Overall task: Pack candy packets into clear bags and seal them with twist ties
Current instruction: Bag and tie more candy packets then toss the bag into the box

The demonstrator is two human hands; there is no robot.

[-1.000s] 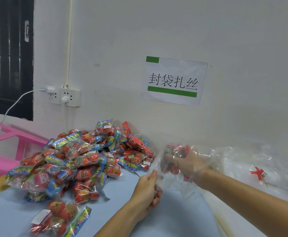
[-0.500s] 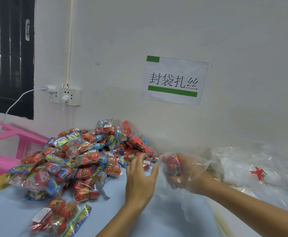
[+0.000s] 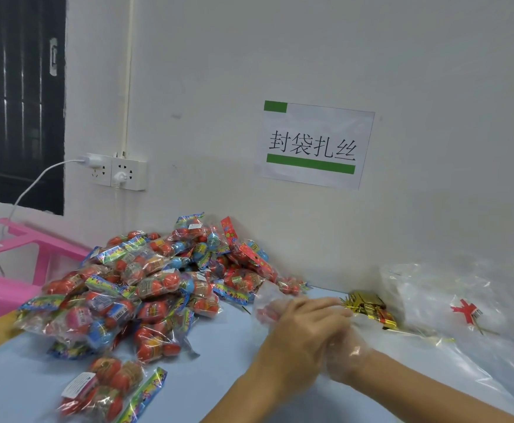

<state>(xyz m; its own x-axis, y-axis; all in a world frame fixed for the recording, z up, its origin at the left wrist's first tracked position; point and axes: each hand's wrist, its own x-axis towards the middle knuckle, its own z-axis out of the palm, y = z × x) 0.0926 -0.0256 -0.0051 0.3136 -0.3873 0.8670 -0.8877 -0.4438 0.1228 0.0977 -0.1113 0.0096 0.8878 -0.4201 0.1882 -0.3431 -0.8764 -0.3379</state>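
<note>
Your right hand (image 3: 345, 357) sits inside the clear bag (image 3: 268, 296) at lower centre; whether its fingers grasp anything, I cannot tell. Your left hand (image 3: 303, 328) lies over it, fingers straight. Candy pile (image 3: 146, 288) lies left on the table (image 3: 219, 377), gold ties (image 3: 368, 306) right.

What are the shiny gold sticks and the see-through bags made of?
The gold sticks look like metallic foil twist ties, probably with wire inside: they glint brightly. The bags look like thin clear plastic film: glossy, crinkled, and the blue table shows through.
</note>
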